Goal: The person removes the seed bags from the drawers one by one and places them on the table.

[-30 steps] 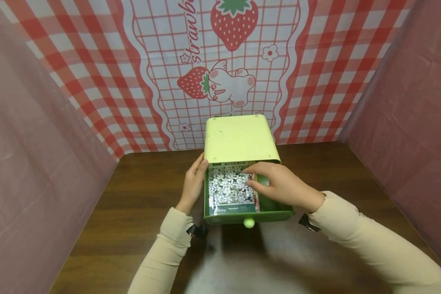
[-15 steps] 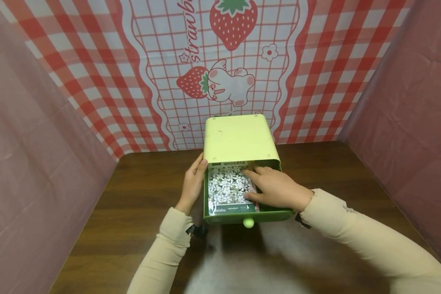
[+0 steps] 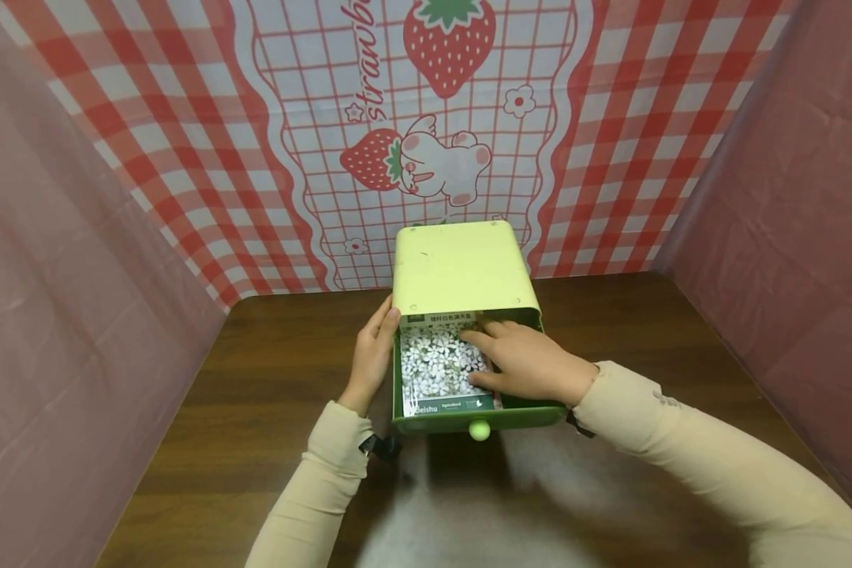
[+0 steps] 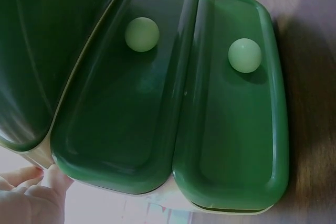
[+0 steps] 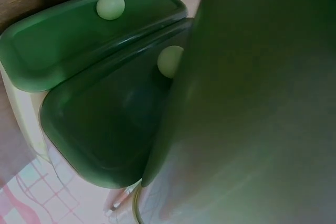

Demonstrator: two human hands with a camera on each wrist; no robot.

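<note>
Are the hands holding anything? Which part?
The left hand rests against the cabinet at its left front edge. The right hand is over the flower packet; whether it grips can't be told.

Cloth-walled booth [image 3: 774, 213], pink drapes [image 3: 57, 315], checked backdrop [image 3: 405, 102]

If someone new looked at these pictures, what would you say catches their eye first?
Probably the strawberry-print backdrop rising behind the table. Next, the pale green drawer unit in the middle, its top drawer pulled open. A white-flower packet lies inside, the right hand at its edge.
</note>
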